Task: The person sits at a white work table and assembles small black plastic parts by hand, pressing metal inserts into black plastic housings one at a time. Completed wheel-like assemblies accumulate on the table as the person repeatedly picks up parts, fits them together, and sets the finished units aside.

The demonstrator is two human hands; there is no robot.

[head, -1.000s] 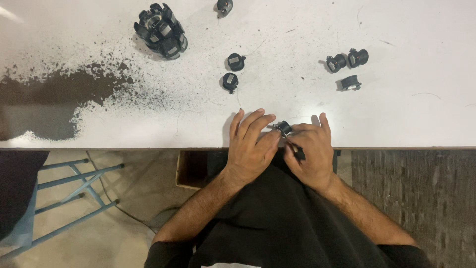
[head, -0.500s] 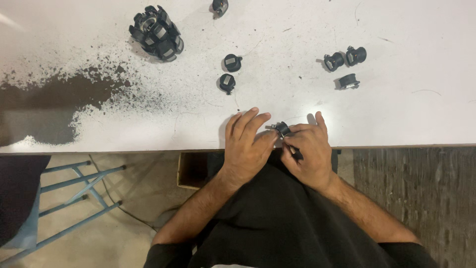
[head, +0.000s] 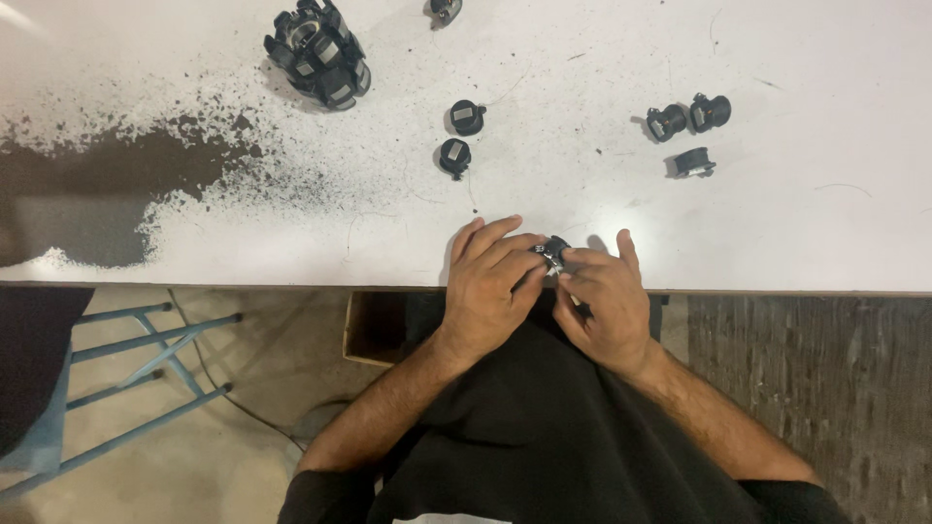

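At the far left of the white desk a broad patch of worn, dark speckled surface spreads toward the middle, and just beyond it near the top edge sits a cluster of black round parts packed together in a ring. Further right, two single black knobs with pale faces lie apart from each other in open space, well clear of the near edge. At that near edge the left hand curls its fingers around a small black part, with thumb and fingertips closed on it from the left side, while the right hand meets it from the other side, its fingertips pinched on the same piece; both hands are pressed close together, and what exactly passes between the fingers is too small to tell. In my judgement, work this fine goes best with both wrists braced on the desk edge, the left holding the piece steady while the right does the fine fitting, and with the piece kept over the desk rather than over the lap, so a slip does not send it to the floor. To the right, three more small black parts wait in a loose group.
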